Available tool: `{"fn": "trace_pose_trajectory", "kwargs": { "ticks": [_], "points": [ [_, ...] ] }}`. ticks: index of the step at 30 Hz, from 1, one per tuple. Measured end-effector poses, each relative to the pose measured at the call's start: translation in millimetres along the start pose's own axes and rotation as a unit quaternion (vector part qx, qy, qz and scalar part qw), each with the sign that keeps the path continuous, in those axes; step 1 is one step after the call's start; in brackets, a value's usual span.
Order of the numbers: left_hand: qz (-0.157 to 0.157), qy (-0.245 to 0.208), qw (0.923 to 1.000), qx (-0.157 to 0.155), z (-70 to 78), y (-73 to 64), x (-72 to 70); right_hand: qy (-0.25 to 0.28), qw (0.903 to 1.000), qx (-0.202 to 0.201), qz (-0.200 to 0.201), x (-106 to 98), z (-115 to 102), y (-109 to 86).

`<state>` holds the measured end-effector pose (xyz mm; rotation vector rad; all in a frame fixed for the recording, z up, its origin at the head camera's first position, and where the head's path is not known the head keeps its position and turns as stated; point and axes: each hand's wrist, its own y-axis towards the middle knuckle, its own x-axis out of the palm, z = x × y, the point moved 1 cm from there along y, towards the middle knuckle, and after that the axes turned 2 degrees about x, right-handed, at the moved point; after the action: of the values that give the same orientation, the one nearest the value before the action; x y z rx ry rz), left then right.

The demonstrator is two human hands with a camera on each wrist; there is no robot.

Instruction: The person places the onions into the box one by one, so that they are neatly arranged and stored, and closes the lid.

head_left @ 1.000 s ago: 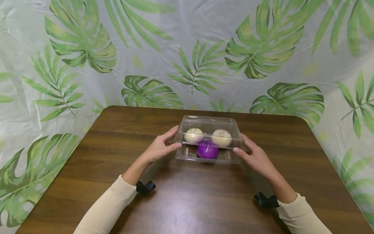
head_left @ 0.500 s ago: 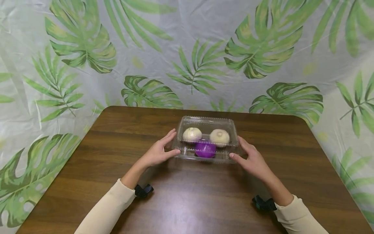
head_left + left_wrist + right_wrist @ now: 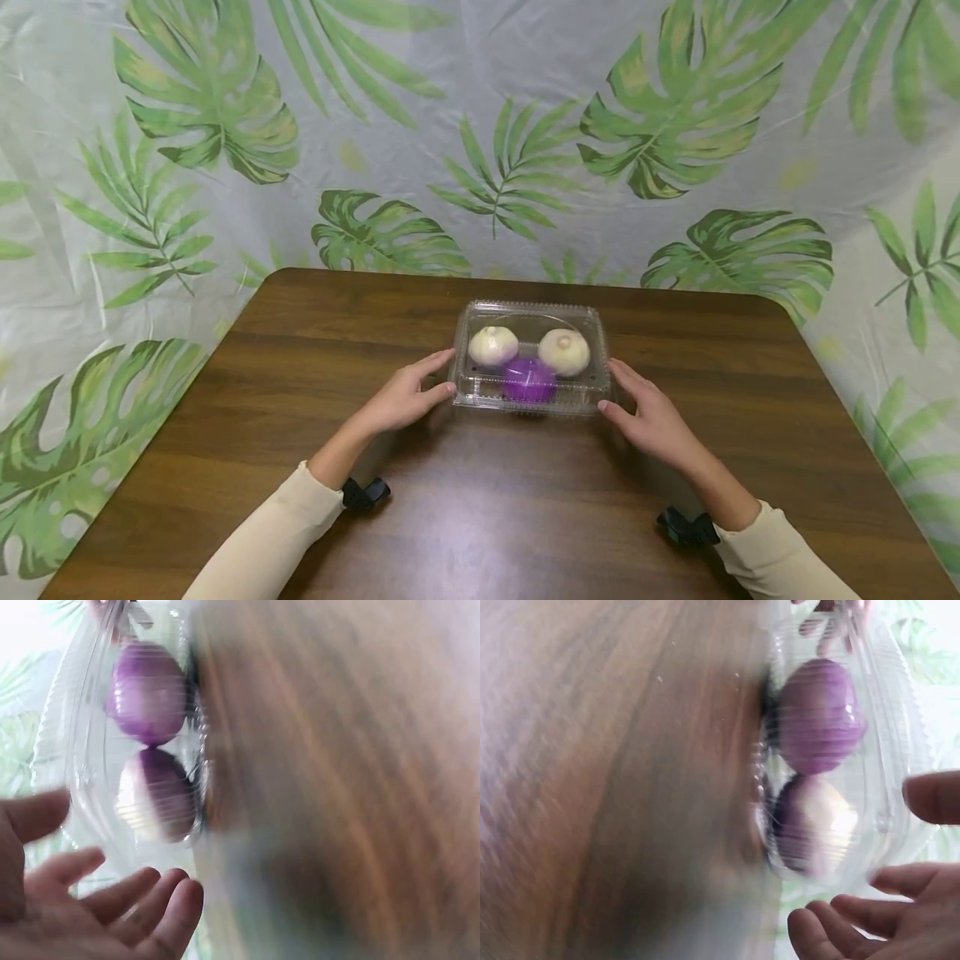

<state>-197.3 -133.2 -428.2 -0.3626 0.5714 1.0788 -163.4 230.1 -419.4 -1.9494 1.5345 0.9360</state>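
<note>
A clear plastic clamshell box [image 3: 525, 308] sits on the wooden table with its lid down. Through the lid show two whitish round vegetables like turnips, one at left [image 3: 493, 346] and one at right [image 3: 564, 352]. A purple round vegetable [image 3: 529, 382] lies in front of them. My left hand [image 3: 405, 396] is at the box's left side, fingertips right at the wall, fingers loosely extended. At the other side, my right hand [image 3: 652, 417] mirrors it, thumb near the front corner. Both wrist views show spread, relaxed fingers beside the clear wall, with the purple vegetable [image 3: 148, 694] inside.
The brown wooden table [image 3: 480, 500] extends around the box, its back edge close behind it. A leaf-print cloth [image 3: 510, 150] hangs beyond the table. Each wrist wears a dark strapped device, one of them on the left wrist [image 3: 366, 494].
The lid has come down over the vegetables, its front edge now at the box's front rim. Both hands have lowered slightly along the sides and loosened from the lid.
</note>
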Motion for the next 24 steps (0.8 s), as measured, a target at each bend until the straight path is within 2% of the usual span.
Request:
{"fn": "trace_pose_trajectory", "kwargs": {
  "ticks": [2, 5, 8, 11, 15, 18, 21, 24],
  "points": [
    [0.02, -0.02, 0.9992, -0.03, -1.3, 1.2, 2.0, 0.02, 0.9997, 0.011, 0.003, 1, 1, 0.2],
    [0.039, -0.051, 0.994, -0.088, 0.0, 1.4, 4.9, 0.099, 0.9941, 0.043, -0.015, 2, 3, 2.0],
    [0.035, -0.07, 0.9885, -0.129, 2.2, -0.1, 8.3, 0.199, 0.9751, 0.087, -0.043, 3, 6, 3.6],
    [0.031, -0.097, 0.9844, -0.143, 4.5, -1.2, 10.9, 0.266, 0.9543, 0.123, -0.06, 3, 6, 4.7],
    [0.036, -0.131, 0.9775, -0.161, 4.9, -0.7, 13.7, 0.29, 0.9396, 0.167, -0.069, 4, 6, 5.1],
    [0.033, -0.159, 0.9697, -0.182, 3.7, 0.4, 15.9, 0.301, 0.9275, 0.201, -0.094, 5, 7, 3.8],
    [0.025, -0.204, 0.9609, -0.186, 2.5, 1.2, 17.6, 0.325, 0.9139, 0.211, -0.121, 6, 10, 2.9],
    [0.021, -0.249, 0.9511, -0.182, 1.9, 1.2, 19.3, 0.351, 0.9032, 0.205, -0.139, 7, 14, 2.7]
  ]
}}
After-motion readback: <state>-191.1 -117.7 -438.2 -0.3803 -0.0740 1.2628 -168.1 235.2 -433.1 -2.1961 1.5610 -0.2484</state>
